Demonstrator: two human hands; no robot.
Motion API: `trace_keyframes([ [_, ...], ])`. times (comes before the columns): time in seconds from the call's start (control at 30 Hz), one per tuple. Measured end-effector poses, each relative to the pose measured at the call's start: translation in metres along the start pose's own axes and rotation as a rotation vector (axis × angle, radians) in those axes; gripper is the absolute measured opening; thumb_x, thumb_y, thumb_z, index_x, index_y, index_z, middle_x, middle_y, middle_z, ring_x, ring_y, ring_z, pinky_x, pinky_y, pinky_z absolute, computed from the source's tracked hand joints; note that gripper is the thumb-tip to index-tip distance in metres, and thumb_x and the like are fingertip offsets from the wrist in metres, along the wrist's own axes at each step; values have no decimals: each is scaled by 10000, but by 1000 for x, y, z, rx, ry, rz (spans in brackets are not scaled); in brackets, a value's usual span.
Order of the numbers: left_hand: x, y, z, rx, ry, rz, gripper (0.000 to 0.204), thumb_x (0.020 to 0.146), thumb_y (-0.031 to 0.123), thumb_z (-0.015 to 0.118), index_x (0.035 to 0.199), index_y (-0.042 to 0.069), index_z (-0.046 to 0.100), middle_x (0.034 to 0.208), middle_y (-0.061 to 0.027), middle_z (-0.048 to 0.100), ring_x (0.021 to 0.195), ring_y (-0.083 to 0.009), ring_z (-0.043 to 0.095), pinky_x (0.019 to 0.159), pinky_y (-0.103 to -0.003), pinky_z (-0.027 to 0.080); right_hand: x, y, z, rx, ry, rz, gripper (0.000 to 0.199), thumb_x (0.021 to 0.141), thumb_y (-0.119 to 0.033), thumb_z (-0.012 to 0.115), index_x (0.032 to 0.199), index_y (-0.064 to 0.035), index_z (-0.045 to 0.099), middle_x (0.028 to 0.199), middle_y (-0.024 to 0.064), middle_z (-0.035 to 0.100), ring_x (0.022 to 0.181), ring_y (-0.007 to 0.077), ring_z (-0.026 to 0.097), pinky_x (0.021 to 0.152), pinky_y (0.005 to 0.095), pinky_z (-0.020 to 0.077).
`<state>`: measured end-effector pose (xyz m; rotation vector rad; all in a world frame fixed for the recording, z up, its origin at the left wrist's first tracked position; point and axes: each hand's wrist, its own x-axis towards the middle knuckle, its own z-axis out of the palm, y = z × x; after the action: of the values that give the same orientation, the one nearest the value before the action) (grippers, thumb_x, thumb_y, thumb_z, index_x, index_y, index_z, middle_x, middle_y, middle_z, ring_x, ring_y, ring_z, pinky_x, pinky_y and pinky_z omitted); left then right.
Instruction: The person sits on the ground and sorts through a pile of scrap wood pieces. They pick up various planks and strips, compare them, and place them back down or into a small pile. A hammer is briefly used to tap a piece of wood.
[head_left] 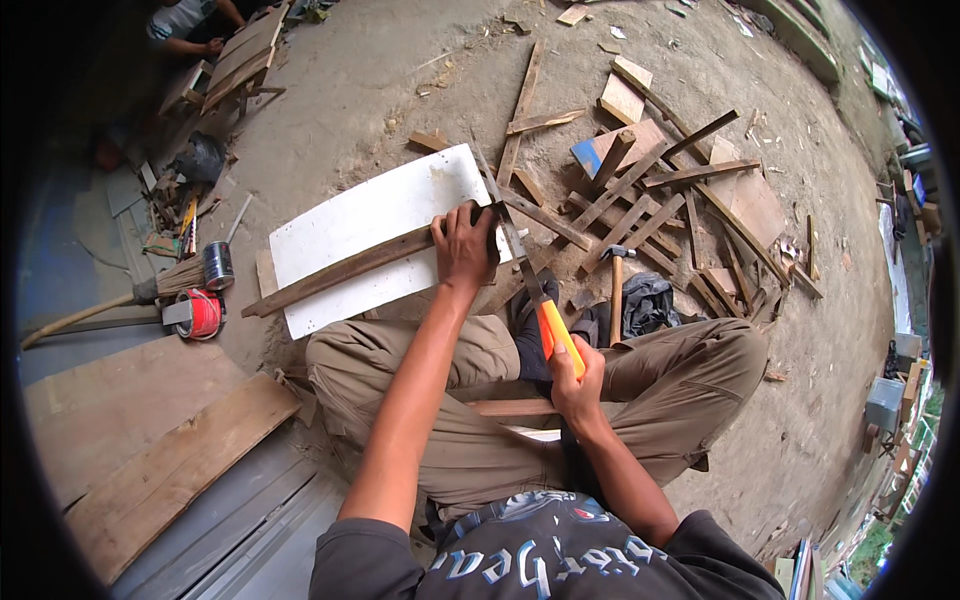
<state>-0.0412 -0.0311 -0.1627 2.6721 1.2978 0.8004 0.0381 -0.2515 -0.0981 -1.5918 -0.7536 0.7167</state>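
My right hand (578,382) is closed around the orange and yellow handle of a handsaw (558,338). The saw's thin metal blade slants up and away, crossing the right end of a wooden strip (350,267). That brown strip lies along a white board (385,205) in front of my crossed legs. Close to the blade, my left hand (464,248) grips the strip from above and bears on it. A small dark piece (497,212) shows at my left fingertips; its kind I cannot make out. How deep the blade sits in the wood is hidden.
A claw hammer (617,285) and a black plastic bag (648,305) lie by my right knee, before a heap of wood offcuts (640,205). Leftward are a broom (85,318), a can (217,266), a red string spool (204,315) and planks (185,445). Another person (185,22) works far left.
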Motion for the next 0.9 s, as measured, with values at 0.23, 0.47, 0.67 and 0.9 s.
trace_keyframes([
  [0.23, 2, 2, -3, -20, -21, 14, 321, 782, 90, 616, 1098, 150, 611, 1094, -100, 553, 1077, -263, 510, 978, -472, 300, 14, -1, 10, -15, -8, 19, 325, 928, -195, 565, 684, 10, 500, 535, 6, 395, 516, 72, 358, 452, 295, 298],
  [0.47, 4, 0, -2, 3, -64, 19, 288, 818, 158, 605, 1105, 171, 621, 1102, -105, 551, 1096, -264, 500, 990, -467, 285, 33, -5, 19, -33, 14, 3, 349, 930, -189, 560, 659, 5, 458, 520, 9, 376, 519, 69, 334, 444, 305, 273],
  [0.67, -3, 2, -1, 10, -3, 2, 348, 758, 74, 623, 1089, 178, 599, 1080, -69, 549, 1052, -260, 512, 974, -473, 301, 0, 2, 2, -12, -2, 1, 330, 926, -198, 557, 679, 7, 484, 525, 29, 389, 515, 75, 358, 448, 306, 299],
  [0.9, 2, 2, -2, -21, 24, 5, 300, 786, 77, 610, 1071, 172, 613, 1102, -75, 558, 1073, -256, 510, 972, -468, 303, 8, 5, 10, -58, -16, -35, 350, 924, -197, 569, 658, -2, 450, 514, 22, 391, 500, 81, 359, 445, 304, 300],
])
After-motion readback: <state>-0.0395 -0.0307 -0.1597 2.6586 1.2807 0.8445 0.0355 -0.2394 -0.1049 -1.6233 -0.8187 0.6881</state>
